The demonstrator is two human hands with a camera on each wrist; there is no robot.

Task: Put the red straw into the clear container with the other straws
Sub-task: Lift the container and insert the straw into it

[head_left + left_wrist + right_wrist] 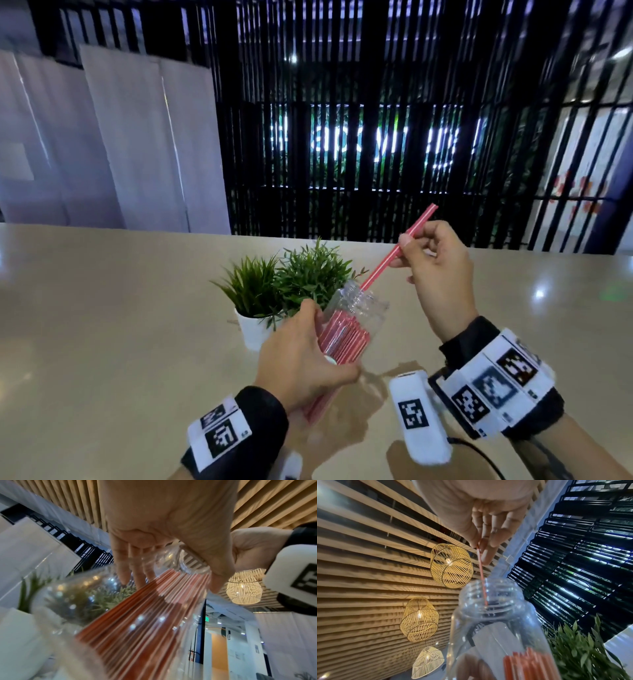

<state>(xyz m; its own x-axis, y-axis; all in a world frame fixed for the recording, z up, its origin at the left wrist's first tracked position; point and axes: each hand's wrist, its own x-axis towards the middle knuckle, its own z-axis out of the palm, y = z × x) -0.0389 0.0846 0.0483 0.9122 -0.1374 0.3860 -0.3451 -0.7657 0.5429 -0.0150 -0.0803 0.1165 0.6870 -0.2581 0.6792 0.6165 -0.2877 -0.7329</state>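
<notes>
My left hand (pixel 305 359) grips a clear plastic container (pixel 356 318), tilted with its threaded mouth up and to the right, above the table. Several red straws (pixel 342 339) lie bunched inside it, blurred in the left wrist view as red straws (pixel 137 628) under my fingers (pixel 123 566). My right hand (pixel 435 263) pinches a red-and-white striped straw (pixel 387 257) between thumb and fingers. The straw slants down-left and its lower tip sits inside the container's mouth (pixel 489 593), seen as a thin red straw (pixel 481 572) in the right wrist view.
Two small green plants in a white pot (pixel 253 329) stand just behind the container. The beige table (pixel 120 308) stretches wide to left and right. Black slatted screens (pixel 376 120) and white panels (pixel 144 137) stand beyond its far edge.
</notes>
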